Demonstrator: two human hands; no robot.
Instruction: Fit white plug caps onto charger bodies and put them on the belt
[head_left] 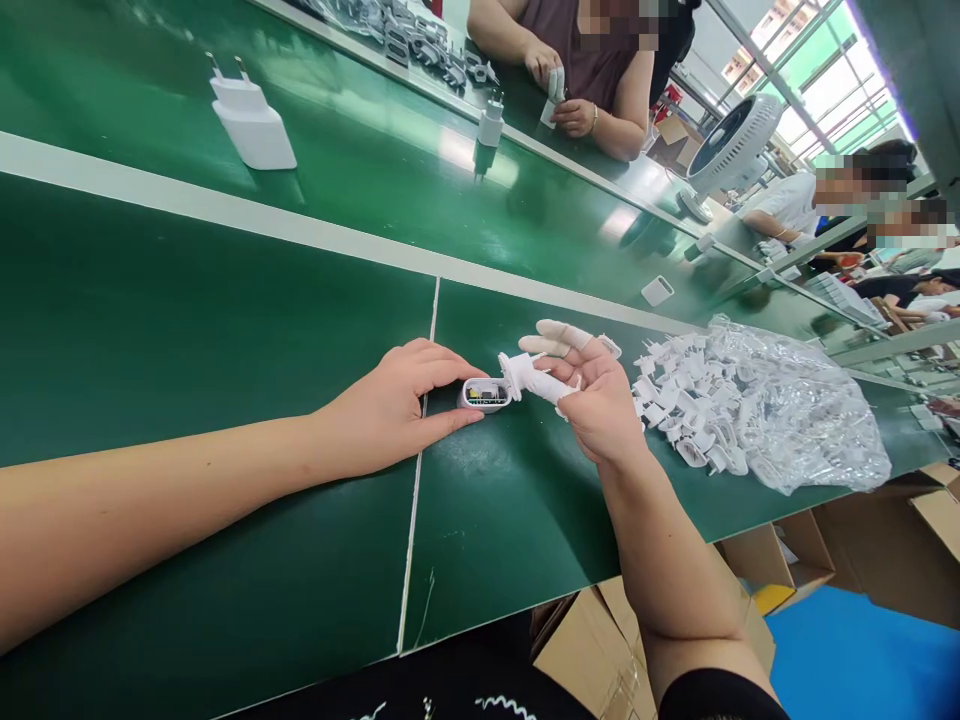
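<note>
My left hand [420, 395] grips a small white charger housing [486, 406] between thumb and fingers on the green table. The housing's open end faces me and shows electronic parts inside. My right hand [589, 390], with white covers on some fingertips, pinches a white plug cap [517, 374] with pins. The cap is tilted at the right edge of the housing. More small white plug pieces show around my right hand's fingers, partly hidden by them.
A pile of white plug caps [694, 405] spills from a clear plastic bag [814, 415] at right. White chargers [259, 130] stand on the green belt [360, 150]. Across it, a person holds a white piece. Cardboard boxes [596, 645] lie below the table's front edge.
</note>
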